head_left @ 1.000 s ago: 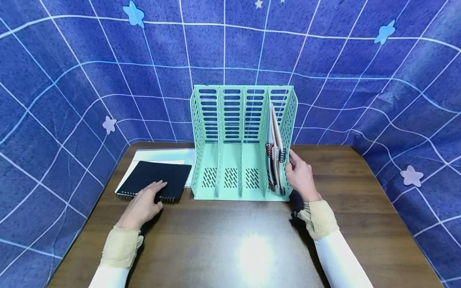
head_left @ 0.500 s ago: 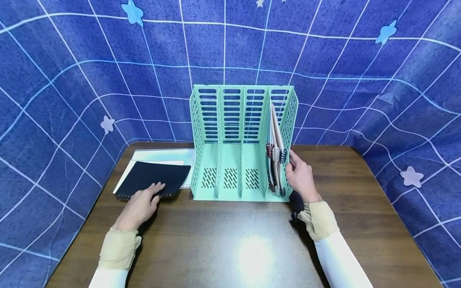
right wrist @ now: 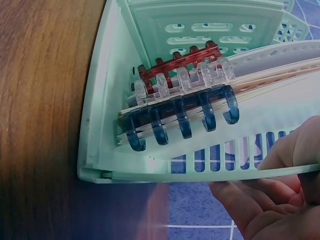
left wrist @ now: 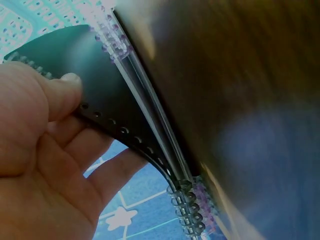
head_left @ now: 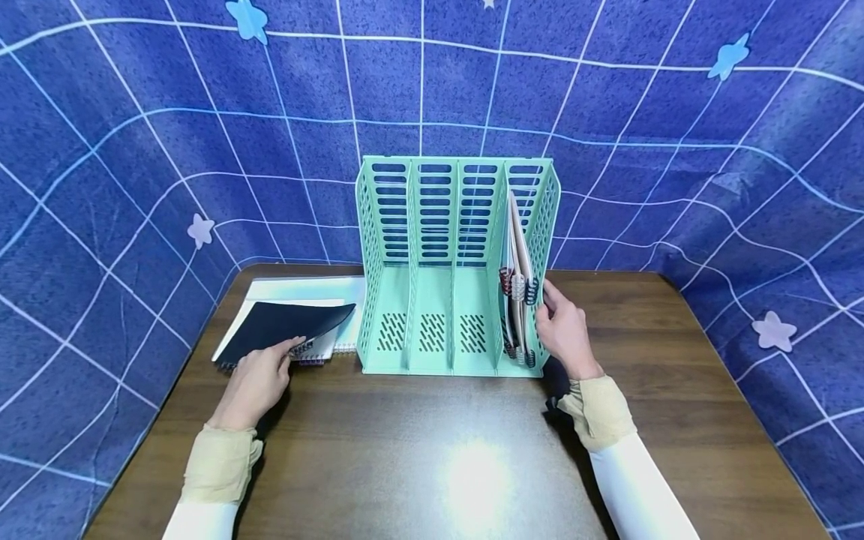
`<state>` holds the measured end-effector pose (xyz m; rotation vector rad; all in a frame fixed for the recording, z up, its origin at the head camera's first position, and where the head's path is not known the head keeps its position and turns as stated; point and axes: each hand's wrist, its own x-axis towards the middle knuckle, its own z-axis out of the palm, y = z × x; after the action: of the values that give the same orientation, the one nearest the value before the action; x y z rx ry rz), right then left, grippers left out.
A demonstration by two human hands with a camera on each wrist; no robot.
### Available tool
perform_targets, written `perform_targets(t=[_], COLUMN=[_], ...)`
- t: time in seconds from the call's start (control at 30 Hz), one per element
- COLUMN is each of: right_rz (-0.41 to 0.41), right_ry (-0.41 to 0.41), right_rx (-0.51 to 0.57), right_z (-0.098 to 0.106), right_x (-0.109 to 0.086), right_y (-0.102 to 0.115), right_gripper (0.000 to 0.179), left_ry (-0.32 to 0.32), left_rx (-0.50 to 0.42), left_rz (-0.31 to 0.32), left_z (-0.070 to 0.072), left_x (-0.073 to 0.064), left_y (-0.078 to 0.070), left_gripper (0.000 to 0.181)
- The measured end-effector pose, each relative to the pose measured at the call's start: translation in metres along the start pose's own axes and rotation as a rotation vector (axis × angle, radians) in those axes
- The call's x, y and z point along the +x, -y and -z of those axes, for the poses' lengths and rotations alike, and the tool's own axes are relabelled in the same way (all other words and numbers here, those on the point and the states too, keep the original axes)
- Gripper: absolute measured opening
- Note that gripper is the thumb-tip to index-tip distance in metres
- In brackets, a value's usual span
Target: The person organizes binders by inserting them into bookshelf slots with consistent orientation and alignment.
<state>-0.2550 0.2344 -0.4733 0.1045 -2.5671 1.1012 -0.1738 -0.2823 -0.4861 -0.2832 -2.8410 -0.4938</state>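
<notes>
My left hand (head_left: 253,386) pinches the coil-bound edge of a black notebook (head_left: 277,326), thumb on one face and fingers on the other. In the left wrist view, that notebook (left wrist: 105,80) bends upward, with holes along its edge. Its right part is raised off the notebooks (head_left: 313,286) lying under it, which have light covers and spiral binding. On the right, my right hand (head_left: 565,330) holds the side wall of a mint-green file organizer (head_left: 432,292). In the right wrist view, the thumb of this hand (right wrist: 270,200) is inside the wall, with fingers outside.
Several ring-bound notebooks (head_left: 518,247) stand upright in the organizer's rightmost compartment, with red, clear and dark blue rings (right wrist: 182,117). The organizer stands at the back of a brown wooden table (head_left: 378,450), against a blue curtain (head_left: 304,150) with white lines and stars.
The left fingers, first resting on the black notebook, have closed on its front edge and raised its right side, baring more of the notebooks below. The right hand has stayed on the organizer.
</notes>
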Motion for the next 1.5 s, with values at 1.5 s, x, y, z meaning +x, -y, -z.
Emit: perform_targets(t=[1.5], right_rz=[0.015], right_ry=[-0.025], right_rx=[-0.007], right_z=[-0.001], right_x=[-0.002], right_y=[-0.001], right_gripper=[0.055], left_ry=[-0.705], left_rx=[-0.113], left_rz=[0.242], left_z=[0.104], left_x=[0.009], left_y=[-0.055], left_gripper=[0.025])
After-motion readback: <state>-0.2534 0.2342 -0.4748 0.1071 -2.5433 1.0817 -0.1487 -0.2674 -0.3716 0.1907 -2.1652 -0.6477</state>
